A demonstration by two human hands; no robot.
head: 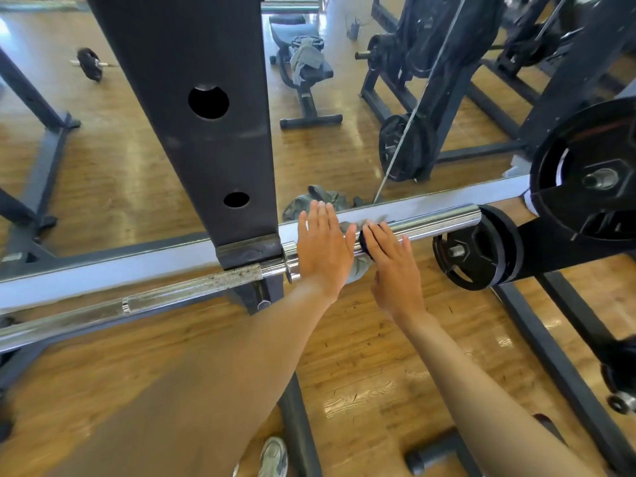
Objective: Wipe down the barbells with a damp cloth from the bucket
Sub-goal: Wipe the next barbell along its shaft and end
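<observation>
Grip: both hands lie flat with fingers straight, neither curled round anything. The left hand [323, 247] presses palm-down on the chrome sleeve of the barbell [192, 290], just right of the rack upright [206, 132]. A grey-green cloth [354, 270] is pinned between that hand and the sleeve, bunched under the palm and hanging a little below the bar. The right hand [392, 266] rests just beside it, fingers laid across the sleeve and over a dark collar [365, 242] on the bar.

Nearest the camera, a shoe [273, 457] stands on the wooden floor [361, 373]. The barbell runs from near left to far right on the rack, its knurled shaft left of the upright. A black weight plate [471, 249] sits on a peg right of the sleeve's end. Beyond the bar stands a mirror [327, 149], reflecting a bench and further plates.
</observation>
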